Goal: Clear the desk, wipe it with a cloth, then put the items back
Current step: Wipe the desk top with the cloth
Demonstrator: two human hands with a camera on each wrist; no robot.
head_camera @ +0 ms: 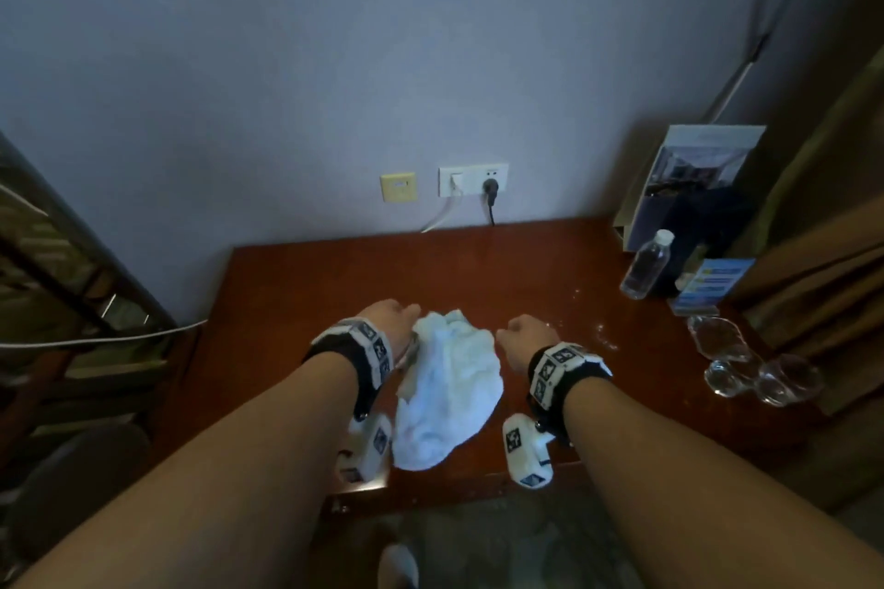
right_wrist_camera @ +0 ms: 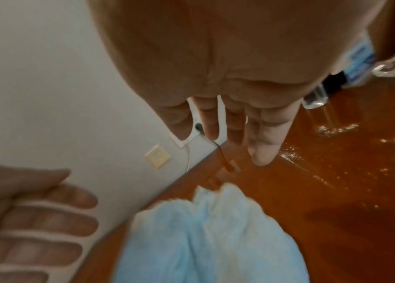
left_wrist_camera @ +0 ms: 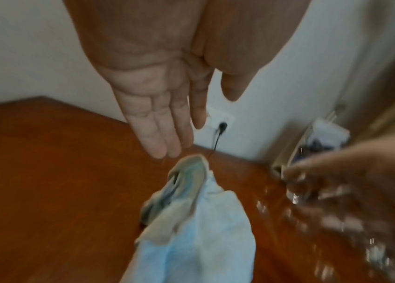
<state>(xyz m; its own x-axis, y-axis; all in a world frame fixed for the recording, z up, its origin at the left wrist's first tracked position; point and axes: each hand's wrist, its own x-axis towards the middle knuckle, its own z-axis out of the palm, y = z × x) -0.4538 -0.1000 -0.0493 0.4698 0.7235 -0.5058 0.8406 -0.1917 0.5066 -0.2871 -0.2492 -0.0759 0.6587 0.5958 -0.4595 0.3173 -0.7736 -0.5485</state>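
Observation:
A crumpled white cloth [head_camera: 447, 390] lies in the middle of the reddish-brown desk [head_camera: 296, 282], reaching to its front edge. My left hand [head_camera: 394, 313] hovers at the cloth's upper left corner; in the left wrist view its fingers [left_wrist_camera: 165, 134] are straight and hold nothing. My right hand [head_camera: 524, 335] is just to the right of the cloth, its fingers [right_wrist_camera: 264, 145] hanging straight over the wood, also holding nothing. Neither hand grips the cloth [left_wrist_camera: 191, 229], which shows between them in the right wrist view [right_wrist_camera: 203, 239].
At the desk's right end stand a clear water bottle [head_camera: 646, 270], a brochure stand [head_camera: 696, 187], a blue card [head_camera: 712, 285] and glassware [head_camera: 760, 378]. White specks [head_camera: 600, 330] dot the wood near them. Wall sockets [head_camera: 473, 181] with plugged cables sit behind; a chair [head_camera: 71, 301] stands left.

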